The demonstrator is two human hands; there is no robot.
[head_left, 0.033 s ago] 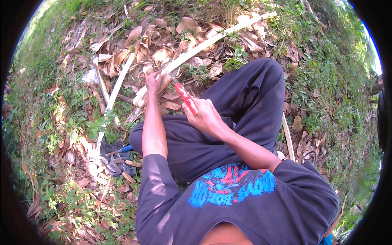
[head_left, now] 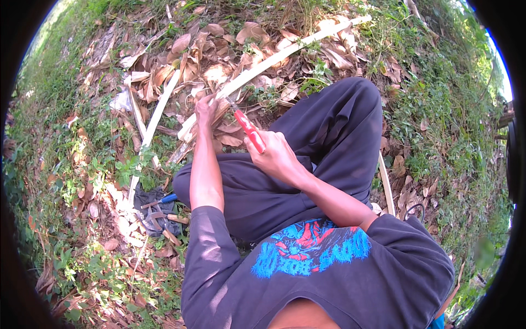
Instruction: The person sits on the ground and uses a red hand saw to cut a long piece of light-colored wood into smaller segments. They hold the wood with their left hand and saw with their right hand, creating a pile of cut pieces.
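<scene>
My right hand point(head_left: 274, 156) is wrapped round the grip of a red-handled tool point(head_left: 247, 127) with a narrow metal blade, whose exact kind I cannot make out. The blade meets a long pale wooden strip point(head_left: 285, 52), which slants from beside my left knee up to the far right. My left hand point(head_left: 206, 108) is closed on the strip just left of the blade. Its fingers are partly hidden, and so is the blade's tip. Below the strip, near my left hand, lies a rougher piece of wood point(head_left: 221, 111).
Another pale strip point(head_left: 159, 112) lies to the left, and one more point(head_left: 386, 183) right of my bent knee point(head_left: 356, 104). By my left knee, several tools, one with a blue handle point(head_left: 168, 199), rest on a dark cloth or bag point(head_left: 148, 219). Dry leaves point(head_left: 252, 34) and grass cover the ground.
</scene>
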